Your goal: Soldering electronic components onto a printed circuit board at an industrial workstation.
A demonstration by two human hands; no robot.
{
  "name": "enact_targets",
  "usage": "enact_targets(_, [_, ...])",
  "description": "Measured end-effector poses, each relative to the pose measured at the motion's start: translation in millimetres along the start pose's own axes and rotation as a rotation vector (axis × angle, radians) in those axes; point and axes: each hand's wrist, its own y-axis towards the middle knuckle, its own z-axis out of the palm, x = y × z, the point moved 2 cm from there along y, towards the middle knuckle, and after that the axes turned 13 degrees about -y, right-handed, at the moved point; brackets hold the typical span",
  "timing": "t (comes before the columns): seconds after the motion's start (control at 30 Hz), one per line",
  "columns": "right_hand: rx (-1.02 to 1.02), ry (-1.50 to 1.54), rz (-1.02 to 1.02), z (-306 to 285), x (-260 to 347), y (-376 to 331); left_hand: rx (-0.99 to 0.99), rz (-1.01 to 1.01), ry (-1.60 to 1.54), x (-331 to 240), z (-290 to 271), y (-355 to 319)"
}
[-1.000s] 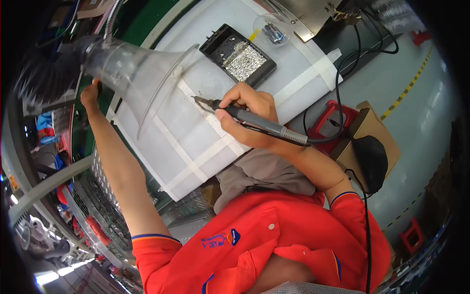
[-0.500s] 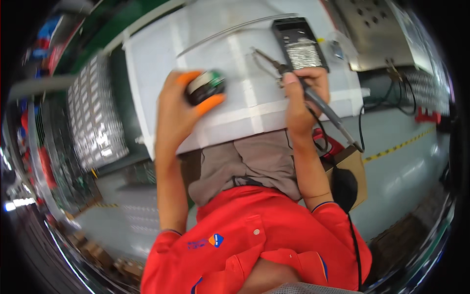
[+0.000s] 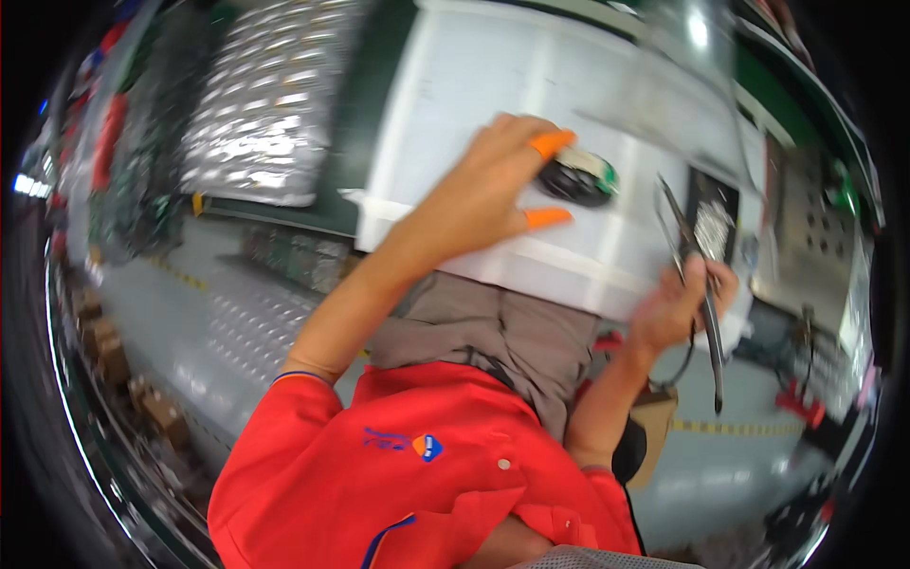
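Note:
My left hand (image 3: pixel 488 185) reaches over the white mat (image 3: pixel 455 90), orange covers on its thumb and index finger. The fingers are spread, index fingertip at the upper edge of a coiled black cable with a small green board (image 3: pixel 580 177) and thumb below it. That bundle lies on the mat; whether the index finger touches it I cannot tell. At the mat's right side my right hand (image 3: pixel 687 299) is closed around the grey handle of a soldering iron (image 3: pixel 713 327). Its thin metal tip and a curved feed tube point away from me, beside a black tray (image 3: pixel 728 194).
Stacked silvery blister trays (image 3: pixel 261 104) stand to the left of the mat. A transparent curved cover (image 3: pixel 692 66) hangs over the far right. Beyond the black tray is a metal box with holes (image 3: pixel 806 232). A cardboard box (image 3: pixel 654 422) is on the floor.
My view has turned, so the mat appears farther right. My left fingers have spread from around the cable bundle. The right hand still grips the soldering iron, its handle now pointing more toward me.

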Motion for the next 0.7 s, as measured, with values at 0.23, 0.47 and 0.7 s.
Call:
enact_targets(0.23, [0.029, -0.005, 0.044, -1.1, 8.9, 0.8, -0.244, -0.163, 0.458, 14.0, -173.9, -32.2])
enact_targets(0.47, [0.039, -0.004, 0.049, 3.5, 12.7, -0.4, -0.44, -0.617, 0.649, 150.3, -324.3, -74.8])
enact_targets(0.7, [0.028, -0.035, 0.068, 0.3, 7.1, 0.6, -0.25, -0.549, 0.627, 110.3, -289.7, -35.2])
